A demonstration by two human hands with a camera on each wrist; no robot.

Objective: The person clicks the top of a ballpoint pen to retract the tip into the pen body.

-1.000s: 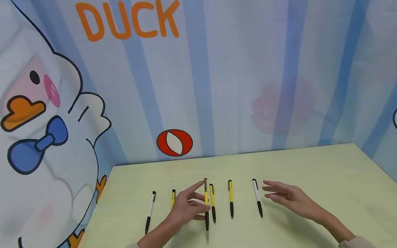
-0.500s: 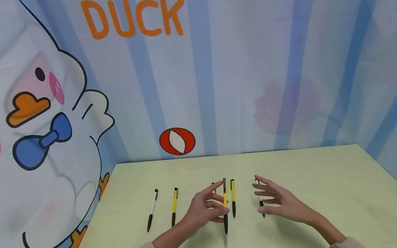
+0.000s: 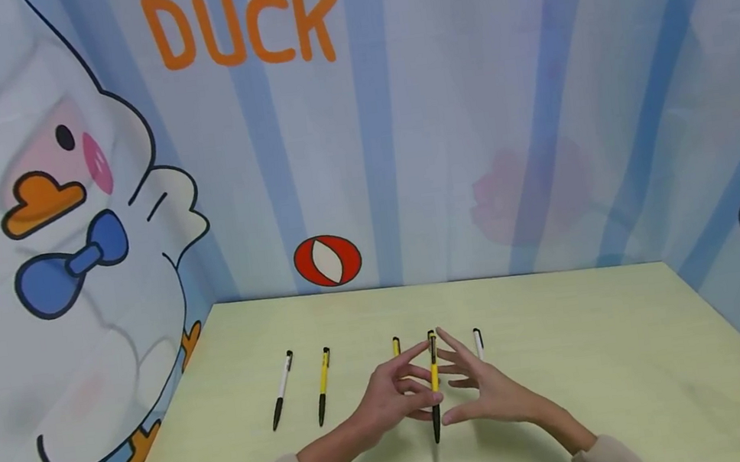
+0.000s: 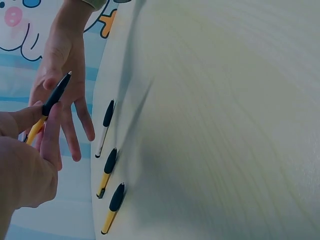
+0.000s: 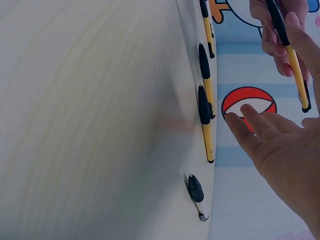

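Between thumb and fingers, my left hand (image 3: 390, 398) (image 4: 25, 175) pinches a yellow pen with a black grip (image 3: 435, 379) (image 4: 53, 98) (image 5: 296, 70), holding it nearly upright above the table, point down. My right hand (image 3: 494, 394) (image 5: 287, 160) faces it from the right with fingers spread and nothing gripped. Its thumb and index fingertip are close to the pen; contact is unclear. Behind the left hand lies a partly hidden yellow pen (image 3: 396, 346). A white pen (image 3: 478, 342) (image 5: 197, 192) is behind the right hand, its lower part covered.
To the left on the pale table (image 3: 561, 323) lie a yellow pen (image 3: 324, 384) and a white pen (image 3: 283, 389), side by side. A striped cloth (image 3: 425, 116) with duck drawings stands behind and around the table.
My left hand has carried the pinched pen to the right, uncovering the yellow pen at left. The right hand has moved left, past the white pen, up beside the held pen.
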